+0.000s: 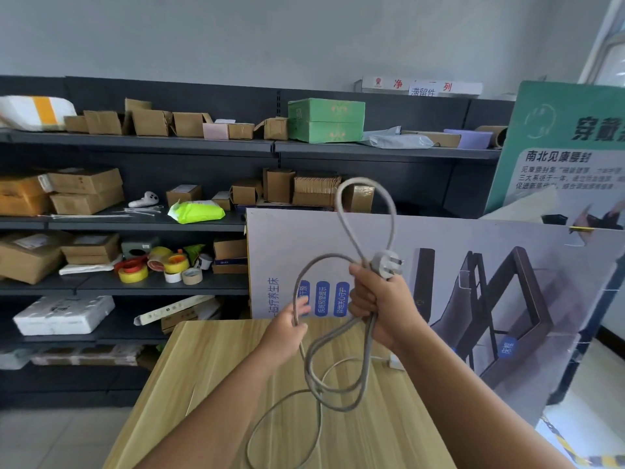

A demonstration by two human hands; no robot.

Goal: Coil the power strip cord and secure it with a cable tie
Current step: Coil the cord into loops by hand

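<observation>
Above table [216, 367], cord [367, 214] in hands

— What sits around the wooden table [216, 367]?

— Behind it, dark shelving [135, 143] holds cardboard boxes [86, 191]. On the shelf level just above the tabletop lie tape rolls [159, 265], red and yellow.

— And higher up?

— A green box [326, 120] on the top shelf, a bright green packet [196, 211] one shelf lower. A printed board [439, 265] leans at the table's far edge.
</observation>
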